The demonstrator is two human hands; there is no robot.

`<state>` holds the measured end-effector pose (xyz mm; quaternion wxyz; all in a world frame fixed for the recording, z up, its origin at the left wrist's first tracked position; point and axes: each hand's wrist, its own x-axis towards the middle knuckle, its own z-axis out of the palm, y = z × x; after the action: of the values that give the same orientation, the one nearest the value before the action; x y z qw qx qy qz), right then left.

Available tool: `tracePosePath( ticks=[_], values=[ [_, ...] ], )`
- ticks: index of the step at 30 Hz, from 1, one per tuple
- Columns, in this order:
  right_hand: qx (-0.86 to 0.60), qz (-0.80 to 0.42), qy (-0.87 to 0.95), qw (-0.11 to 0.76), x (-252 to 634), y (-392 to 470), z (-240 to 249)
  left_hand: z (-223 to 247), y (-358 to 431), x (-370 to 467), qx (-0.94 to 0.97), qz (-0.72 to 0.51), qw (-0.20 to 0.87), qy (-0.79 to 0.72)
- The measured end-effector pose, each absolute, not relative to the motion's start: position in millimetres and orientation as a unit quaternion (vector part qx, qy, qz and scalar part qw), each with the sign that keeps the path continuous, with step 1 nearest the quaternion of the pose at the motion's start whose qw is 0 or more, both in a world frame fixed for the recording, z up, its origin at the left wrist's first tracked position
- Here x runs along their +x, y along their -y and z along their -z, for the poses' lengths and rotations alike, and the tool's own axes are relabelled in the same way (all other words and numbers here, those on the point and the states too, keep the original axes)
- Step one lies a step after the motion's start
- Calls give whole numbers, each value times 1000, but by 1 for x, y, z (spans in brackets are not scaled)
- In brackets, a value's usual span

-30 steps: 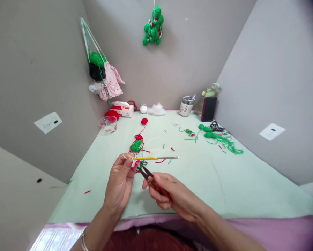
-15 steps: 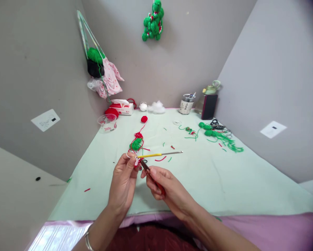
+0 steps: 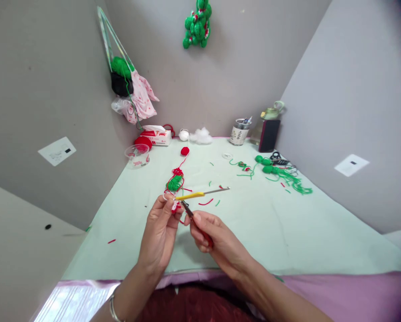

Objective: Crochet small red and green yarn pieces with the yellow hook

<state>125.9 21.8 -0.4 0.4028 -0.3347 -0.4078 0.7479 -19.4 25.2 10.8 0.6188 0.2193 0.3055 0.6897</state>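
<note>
My left hand (image 3: 159,228) pinches a small red and white crochet piece (image 3: 175,207) between thumb and fingers. A crochet hook with a yellow handle (image 3: 191,196) juts out to the right from these fingertips, its grey metal end pointing away. White yarn loops over the left fingers. My right hand (image 3: 217,230) is closed around thread snips (image 3: 187,209) with dark blades and a red handle. Their tips are beside the crochet piece, just below the hook; whether they touch it I cannot tell.
Beyond my hands lie a green yarn bundle (image 3: 175,183) and a small red ball (image 3: 184,151). Green crochet pieces (image 3: 269,169) and black scissors (image 3: 277,158) lie at right. Behind stand a tissue box (image 3: 160,137), plastic tub (image 3: 137,156), pen holder (image 3: 239,134) and phone (image 3: 269,136).
The snips have shifted slightly right and up, and more of the crochet piece shows. The hook's metal end has tilted upward. My left hand has stayed almost in place.
</note>
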Motion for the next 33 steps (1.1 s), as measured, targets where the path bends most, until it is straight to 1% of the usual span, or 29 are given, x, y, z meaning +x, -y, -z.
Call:
tracePosePath(
  ticks=[2,4,6,7,8,9,10,12,14,17,22,29,33],
  values=[
    [-393,-663,470,430,145,-32,-1,-11,-25,-21,218,-693,616,-305],
    [-473,-502,563,455,169,-45,-1,-12,-24,-22,226,-688,615,-313],
    [-542,-304,628,467,191,-57,-1,-13,-23,-21,254,-669,617,-328],
    [-559,-225,643,472,198,-61,0,-14,-22,-19,269,-657,618,-337],
    [-560,-178,656,473,203,-62,0,-15,-21,-17,283,-646,619,-345],
    [-547,-168,671,472,204,-60,0,-15,-20,-16,293,-638,621,-349],
    [-521,-191,687,469,203,-56,0,-15,-20,-14,301,-631,622,-351],
    [-447,-300,705,461,193,-42,-2,-14,-18,-11,331,-616,620,-355],
    [-386,-384,690,477,179,-27,-6,-11,-17,-9,376,-598,610,-359],
    [-367,-374,679,515,162,-14,-10,-7,-15,-8,407,-583,604,-361],
    [-371,-359,635,575,151,-14,-7,-4,-12,-6,366,-574,637,-362],
    [-358,-355,616,606,147,-15,-3,-4,-10,-1,338,-569,653,-367],
    [-331,-350,608,632,147,-16,0,-9,-8,1,276,-542,714,-347]
  ],
)
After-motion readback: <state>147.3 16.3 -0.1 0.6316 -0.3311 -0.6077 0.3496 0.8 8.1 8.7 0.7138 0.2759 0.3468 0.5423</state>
